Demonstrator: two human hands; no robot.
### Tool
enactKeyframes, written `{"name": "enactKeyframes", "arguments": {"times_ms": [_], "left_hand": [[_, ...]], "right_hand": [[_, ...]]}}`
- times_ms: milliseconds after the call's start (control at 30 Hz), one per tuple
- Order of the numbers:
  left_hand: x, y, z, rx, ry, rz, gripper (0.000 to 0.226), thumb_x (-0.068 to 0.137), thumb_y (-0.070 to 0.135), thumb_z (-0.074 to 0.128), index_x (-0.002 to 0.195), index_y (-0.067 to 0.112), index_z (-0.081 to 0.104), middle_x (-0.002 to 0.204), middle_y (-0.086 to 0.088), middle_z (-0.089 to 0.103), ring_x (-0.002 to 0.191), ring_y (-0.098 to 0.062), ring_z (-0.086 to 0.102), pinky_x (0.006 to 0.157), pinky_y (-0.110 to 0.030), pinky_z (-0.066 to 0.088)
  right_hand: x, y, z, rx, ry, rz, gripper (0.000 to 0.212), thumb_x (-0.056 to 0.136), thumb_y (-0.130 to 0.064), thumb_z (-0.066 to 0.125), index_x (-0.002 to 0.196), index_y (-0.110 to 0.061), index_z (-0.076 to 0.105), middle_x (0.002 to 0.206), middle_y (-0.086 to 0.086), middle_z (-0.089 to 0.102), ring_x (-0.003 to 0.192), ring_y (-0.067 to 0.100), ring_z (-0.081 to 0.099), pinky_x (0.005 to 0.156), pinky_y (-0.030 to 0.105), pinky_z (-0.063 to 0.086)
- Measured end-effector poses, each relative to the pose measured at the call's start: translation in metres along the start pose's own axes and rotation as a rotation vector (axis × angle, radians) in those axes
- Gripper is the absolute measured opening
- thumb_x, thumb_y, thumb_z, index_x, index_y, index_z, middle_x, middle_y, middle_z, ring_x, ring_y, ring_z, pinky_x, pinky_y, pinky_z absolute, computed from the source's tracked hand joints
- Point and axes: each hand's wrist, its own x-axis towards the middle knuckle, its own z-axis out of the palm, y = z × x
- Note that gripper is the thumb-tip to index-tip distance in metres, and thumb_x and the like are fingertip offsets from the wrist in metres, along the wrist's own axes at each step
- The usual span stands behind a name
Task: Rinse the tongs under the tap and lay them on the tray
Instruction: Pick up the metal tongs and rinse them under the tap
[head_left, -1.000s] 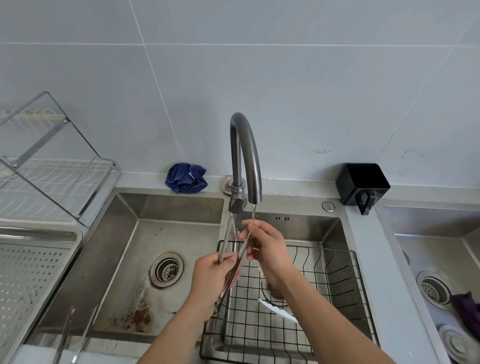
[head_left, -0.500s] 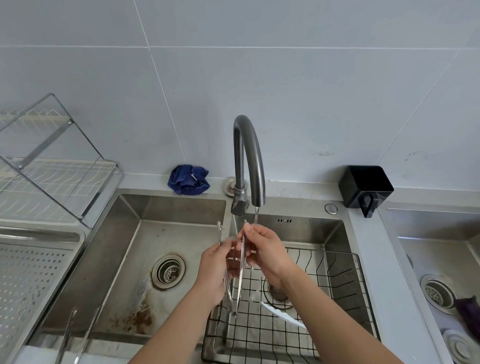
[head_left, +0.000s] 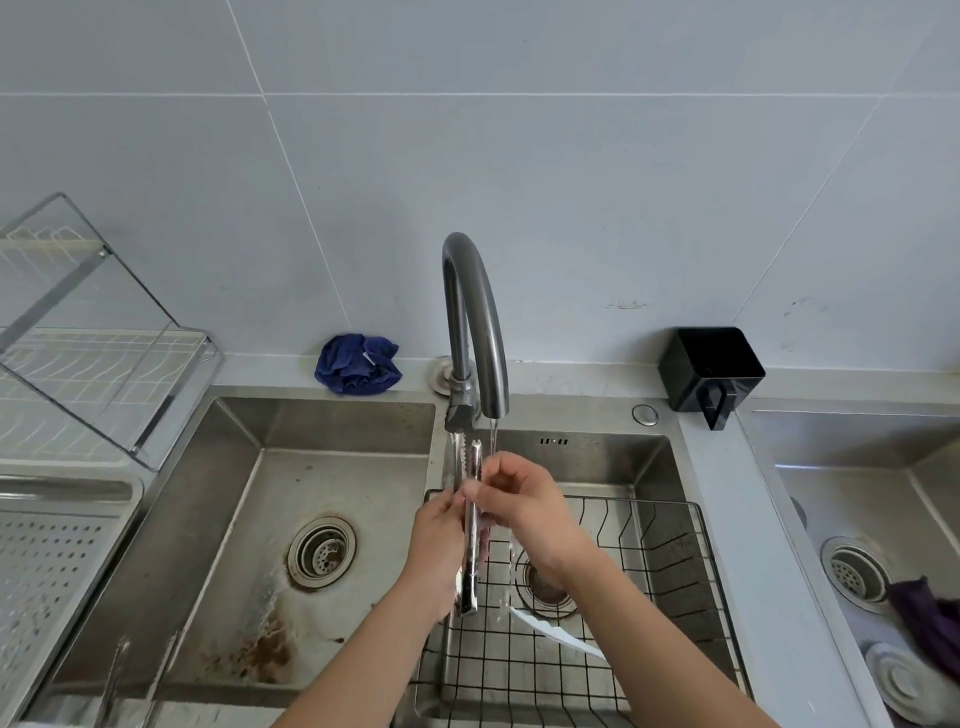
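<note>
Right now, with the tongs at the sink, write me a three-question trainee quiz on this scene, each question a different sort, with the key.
1. Multiple choice: which hands hold the tongs? A) left only B) right only C) both
2. True or false: water is running from the tap.
3. Fill in: the blue cloth lies on the ledge to the ___ of the tap.

Key
1. C: the left hand and the right hand both grip them.
2. True: a thin stream falls from the spout.
3. left
</note>
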Motion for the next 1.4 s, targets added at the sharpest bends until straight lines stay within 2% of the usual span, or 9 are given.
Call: {"name": "enactKeyframes", "arguments": {"times_ms": [100,333,600,733,900,1067,1200,1300,1400], "left_hand": [[0.003,0.002,-0.003,-0.006,-0.004,0.023,0.04,0.101,0.039,0.057,0.096,0.002,0.071,0.063,-0.007,0.058,0.05,-0.017,0.051,0.046,-0.029,0.042],[0.008,-0.003,-0.001,0.057,0.057,0.138,0.031,0.102,0.035,0.058,0.094,0.013,0.078,0.094,-0.031,0.07,0.073,-0.026,0.065,0.052,-0.025,0.055],[0.002,0.0,0.001,0.031,0.037,0.166,0.041,0.084,0.056,0.065,0.084,0.017,0.077,0.059,-0.005,0.054,0.045,-0.019,0.052,0.04,-0.028,0.046],[0.01,-0.002,-0.004,0.064,0.077,0.179,0.031,0.101,0.031,0.06,0.09,0.005,0.074,0.088,-0.026,0.071,0.077,-0.029,0.068,0.071,-0.043,0.06],[0.005,-0.005,-0.003,0.108,0.097,0.197,0.032,0.098,0.037,0.063,0.073,0.02,0.072,0.063,-0.011,0.053,0.045,-0.019,0.05,0.04,-0.028,0.046],[0.005,-0.004,-0.005,0.117,0.15,0.212,0.034,0.098,0.036,0.064,0.069,0.02,0.072,0.06,-0.004,0.059,0.053,-0.019,0.055,0.047,-0.031,0.049],[0.005,0.004,-0.001,-0.028,0.025,0.111,0.031,0.104,0.024,0.055,0.088,0.019,0.081,0.083,-0.014,0.075,0.067,-0.018,0.068,0.054,-0.028,0.055],[0.003,0.006,0.001,0.025,-0.069,-0.016,0.034,0.103,0.025,0.054,0.084,0.012,0.079,0.068,-0.011,0.069,0.054,-0.016,0.062,0.048,-0.03,0.049],[0.001,0.006,0.001,-0.037,-0.128,-0.094,0.031,0.105,0.016,0.049,0.097,0.003,0.077,0.061,-0.005,0.054,0.045,-0.015,0.045,0.042,-0.027,0.038]], "right_hand": [[0.004,-0.011,-0.004,0.118,0.05,-0.03,0.007,0.092,-0.012,0.07,0.098,-0.009,0.073,0.091,0.012,0.072,0.085,0.025,0.068,0.078,0.036,0.058],[-0.003,-0.004,0.001,0.072,0.042,0.012,0.031,0.103,-0.034,0.057,0.082,-0.016,0.071,0.083,0.012,0.07,0.08,0.025,0.066,0.077,0.037,0.057],[-0.001,-0.006,0.003,0.375,0.061,0.028,0.013,0.097,-0.02,0.066,0.092,-0.01,0.073,0.085,0.011,0.07,0.079,0.023,0.065,0.076,0.034,0.057],[-0.007,-0.001,0.001,0.199,0.005,0.039,0.02,0.094,-0.025,0.071,0.075,-0.021,0.065,0.083,0.011,0.071,0.078,0.024,0.067,0.077,0.036,0.056],[0.001,-0.01,0.005,0.206,0.177,-0.033,0.016,0.101,-0.023,0.062,0.094,-0.011,0.069,0.08,0.009,0.069,0.069,0.022,0.065,0.069,0.034,0.058],[-0.004,0.002,0.011,0.132,0.187,-0.052,0.008,0.101,-0.007,0.06,0.101,-0.009,0.068,0.077,0.01,0.07,0.071,0.021,0.067,0.072,0.034,0.06],[-0.012,0.021,0.007,-0.356,0.081,-0.069,0.01,0.096,-0.031,0.063,0.091,-0.024,0.068,0.081,-0.002,0.066,0.075,0.021,0.062,0.074,0.053,0.058],[-0.011,0.017,-0.002,-0.382,0.184,-0.106,0.028,0.095,-0.051,0.057,0.089,-0.026,0.07,0.084,-0.002,0.068,0.075,0.017,0.065,0.068,0.042,0.059],[0.0,0.007,-0.014,-0.231,0.413,-0.045,0.018,0.103,-0.036,0.056,0.101,-0.026,0.071,0.09,0.005,0.073,0.072,0.021,0.069,0.058,0.031,0.055]]}}
